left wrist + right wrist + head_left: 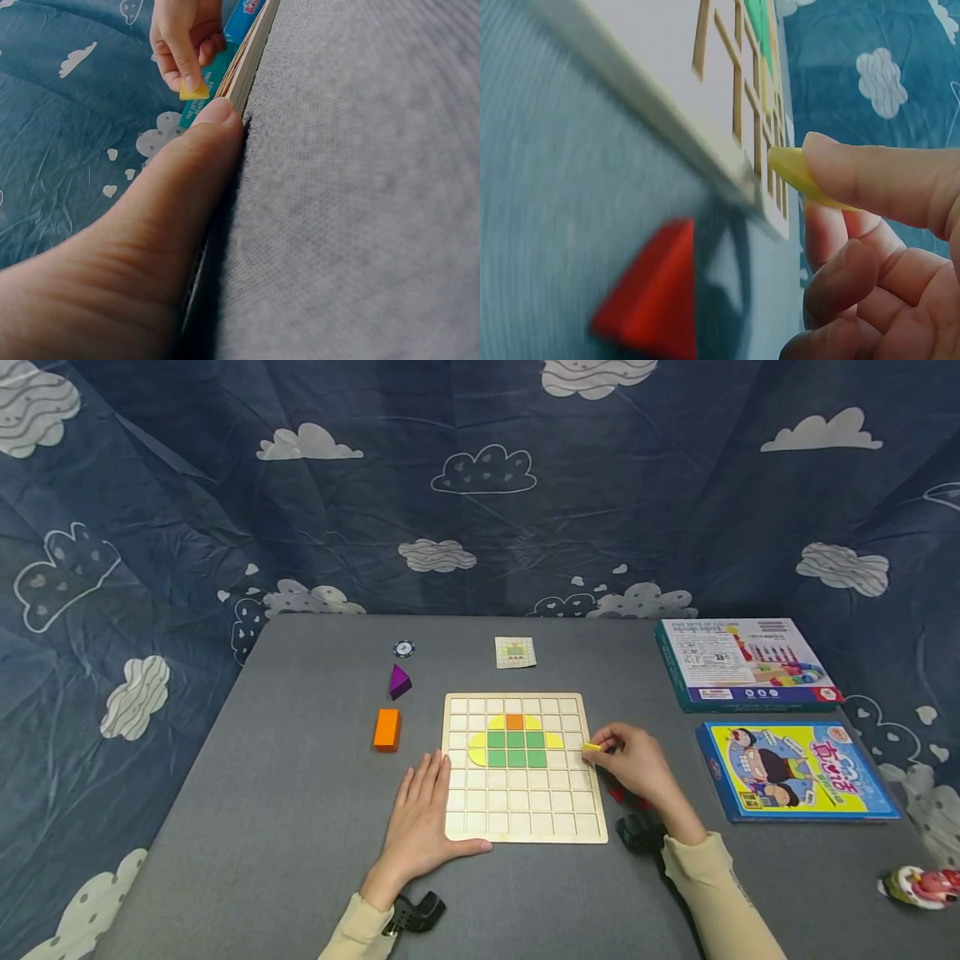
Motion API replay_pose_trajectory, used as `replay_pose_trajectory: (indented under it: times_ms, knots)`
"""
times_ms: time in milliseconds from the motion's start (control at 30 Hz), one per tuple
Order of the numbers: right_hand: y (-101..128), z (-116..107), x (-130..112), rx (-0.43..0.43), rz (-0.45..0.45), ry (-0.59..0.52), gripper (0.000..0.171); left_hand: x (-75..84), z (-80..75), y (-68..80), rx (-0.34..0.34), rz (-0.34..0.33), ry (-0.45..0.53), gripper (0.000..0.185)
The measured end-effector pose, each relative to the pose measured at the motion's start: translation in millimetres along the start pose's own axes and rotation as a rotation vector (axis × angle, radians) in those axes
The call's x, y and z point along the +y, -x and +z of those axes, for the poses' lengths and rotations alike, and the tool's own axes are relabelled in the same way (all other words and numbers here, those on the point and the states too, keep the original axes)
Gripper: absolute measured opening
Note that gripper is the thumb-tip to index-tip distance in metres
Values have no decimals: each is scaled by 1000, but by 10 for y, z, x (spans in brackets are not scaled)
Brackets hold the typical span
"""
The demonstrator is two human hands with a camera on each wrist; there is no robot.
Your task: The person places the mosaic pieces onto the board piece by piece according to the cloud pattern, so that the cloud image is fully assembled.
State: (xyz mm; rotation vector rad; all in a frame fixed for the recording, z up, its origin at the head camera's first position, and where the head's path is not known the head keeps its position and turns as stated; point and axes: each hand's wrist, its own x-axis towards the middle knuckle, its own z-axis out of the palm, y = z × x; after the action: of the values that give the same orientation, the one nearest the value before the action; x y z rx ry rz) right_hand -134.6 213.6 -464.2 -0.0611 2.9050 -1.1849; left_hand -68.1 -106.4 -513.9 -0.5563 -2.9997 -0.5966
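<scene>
A wooden grid board [525,814] lies on the grey table, with green squares [515,749], an orange square [514,722] and yellow curved pieces set in its upper rows. My right hand [633,763] pinches a small yellow piece [592,747] at the board's right edge; the right wrist view shows that yellow piece [799,174] under the thumb beside the board [667,112]. My left hand [423,814] lies flat at the board's lower left corner, thumb [172,195] against its edge. A red piece [656,292] lies on the table under my right hand.
An orange block [387,729], a purple pyramid [399,681] and a small round token [404,649] lie left of the board. A pattern card [515,652] sits behind it. Two boxes [742,664] [795,770] are at the right, a small toy [922,887] at the far right edge.
</scene>
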Motion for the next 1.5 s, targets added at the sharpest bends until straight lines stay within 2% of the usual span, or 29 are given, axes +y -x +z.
replay_pose_trajectory:
  times_ms: [300,467,633,833,1500]
  knots:
    - [-26,134,-115,-47,-14,-64,18,-4,7,0,3,2,-3,130]
    - [-31,198,-160,-71,12,-83,15,-8,15,3,4,4,-7,130]
    - [-41,247,-191,-80,34,-69,11,-8,14,3,6,3,-4,130]
    - [-57,278,-192,-89,19,-52,9,-7,13,5,10,5,-4,130]
    - [-65,304,-249,-74,42,5,13,-5,10,1,9,8,-13,129]
